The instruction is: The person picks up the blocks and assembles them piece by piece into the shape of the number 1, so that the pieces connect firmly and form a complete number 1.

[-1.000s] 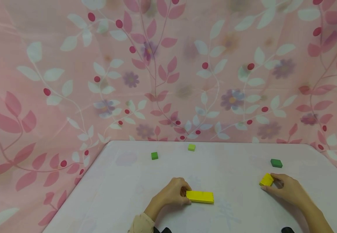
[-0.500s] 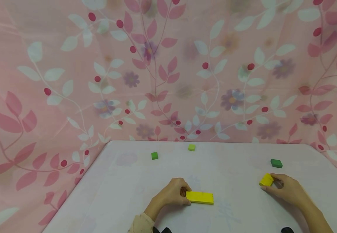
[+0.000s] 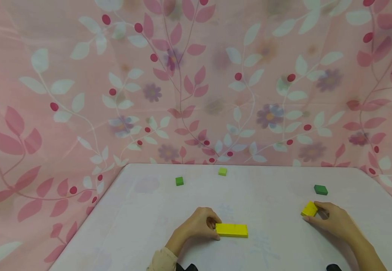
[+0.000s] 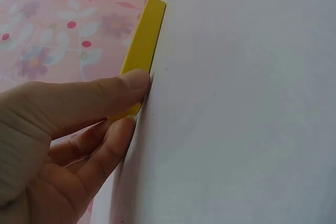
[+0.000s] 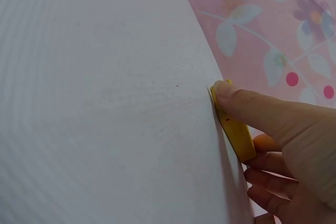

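A long flat yellow block (image 3: 231, 230) lies on the white table. My left hand (image 3: 198, 226) holds its left end between thumb and fingers. In the left wrist view, the thumb of the left hand (image 4: 63, 129) rests along the side of the long yellow block (image 4: 146, 35). Farther right, my right hand (image 3: 334, 220) pinches a shorter yellow block (image 3: 309, 209), which stands at an angle to the table edge. The right wrist view has the thumb of my right hand (image 5: 294, 135) on one end of the short yellow block (image 5: 237, 134) and a finger at the other.
Beyond the right hand lies a dark green block (image 3: 321, 189). Near the far edge of the white table (image 3: 148, 210) are a green cube (image 3: 179, 181) and a light green block (image 3: 222, 171). A pink floral cloth (image 3: 196, 94) hangs behind the table.
The left thumb has shifted slightly toward the left end of the long yellow block. The right hand and the other blocks look the same.
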Available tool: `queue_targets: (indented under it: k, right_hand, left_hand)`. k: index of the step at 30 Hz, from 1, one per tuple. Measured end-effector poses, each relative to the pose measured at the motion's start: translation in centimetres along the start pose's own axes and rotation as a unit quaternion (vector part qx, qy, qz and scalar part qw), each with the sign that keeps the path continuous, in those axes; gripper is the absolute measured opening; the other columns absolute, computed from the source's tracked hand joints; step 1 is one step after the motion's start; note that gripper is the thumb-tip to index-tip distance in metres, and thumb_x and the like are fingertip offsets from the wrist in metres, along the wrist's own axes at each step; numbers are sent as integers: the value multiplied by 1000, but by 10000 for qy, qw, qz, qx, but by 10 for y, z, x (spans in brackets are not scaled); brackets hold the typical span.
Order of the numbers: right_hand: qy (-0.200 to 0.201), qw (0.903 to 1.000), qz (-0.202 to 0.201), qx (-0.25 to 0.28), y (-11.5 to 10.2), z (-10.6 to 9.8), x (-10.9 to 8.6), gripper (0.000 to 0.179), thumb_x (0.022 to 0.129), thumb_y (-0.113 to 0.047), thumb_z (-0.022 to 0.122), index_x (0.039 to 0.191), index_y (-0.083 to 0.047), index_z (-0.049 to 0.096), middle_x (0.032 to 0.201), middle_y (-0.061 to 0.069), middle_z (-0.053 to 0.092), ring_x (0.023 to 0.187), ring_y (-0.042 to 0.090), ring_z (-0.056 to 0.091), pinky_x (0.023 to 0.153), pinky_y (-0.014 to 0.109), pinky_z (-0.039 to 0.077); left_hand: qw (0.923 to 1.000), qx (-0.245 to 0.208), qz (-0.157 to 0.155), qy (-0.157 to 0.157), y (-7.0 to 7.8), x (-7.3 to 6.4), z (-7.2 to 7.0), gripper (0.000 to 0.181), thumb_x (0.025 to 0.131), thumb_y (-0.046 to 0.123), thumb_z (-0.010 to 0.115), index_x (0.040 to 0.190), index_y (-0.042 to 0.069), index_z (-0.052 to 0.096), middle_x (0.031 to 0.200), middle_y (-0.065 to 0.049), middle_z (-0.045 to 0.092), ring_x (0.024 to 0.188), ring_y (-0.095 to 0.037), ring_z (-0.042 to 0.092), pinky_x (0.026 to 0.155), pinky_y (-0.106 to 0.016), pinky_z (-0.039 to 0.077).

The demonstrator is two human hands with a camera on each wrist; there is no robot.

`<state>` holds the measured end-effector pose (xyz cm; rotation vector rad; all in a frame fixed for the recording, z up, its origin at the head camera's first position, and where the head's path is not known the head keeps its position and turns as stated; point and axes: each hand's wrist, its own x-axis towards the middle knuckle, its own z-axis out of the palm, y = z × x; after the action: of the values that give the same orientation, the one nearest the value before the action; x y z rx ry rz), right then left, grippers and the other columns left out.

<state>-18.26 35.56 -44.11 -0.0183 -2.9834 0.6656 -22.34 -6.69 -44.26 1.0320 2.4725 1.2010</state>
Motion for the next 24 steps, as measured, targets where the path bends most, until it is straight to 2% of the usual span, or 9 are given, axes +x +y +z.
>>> queue_targets:
  k: [7,15,24]
  right_hand:
    - [67,9999,-71,34,0,0,0,86,77,-52,70,122,18,49,121,39,49,109,56,43,86,65,38]
    - [151,9999,-24,15,0,3,-1,89,75,-55,70,121,18,50,118,38,51,106,53,47,86,65,40]
    - [335,9993,-148,31,-1,4,0,82,77,-49,72,120,18,51,116,39,52,105,53,48,84,64,41]
  left_hand:
    - [9992,-392,-90,-22,-2,-2,-2,33,62,4,86,92,0,72,76,6,61,61,1,54,60,-16,50]
    - [9991,-388,-165,-76,1,-4,-2,30,67,6,83,94,-1,72,78,6,62,63,2,54,62,-15,50]
    - [9991,-371,-162,-91,2,-3,-3,30,68,5,83,95,-2,71,79,5,61,64,2,54,62,-15,50]
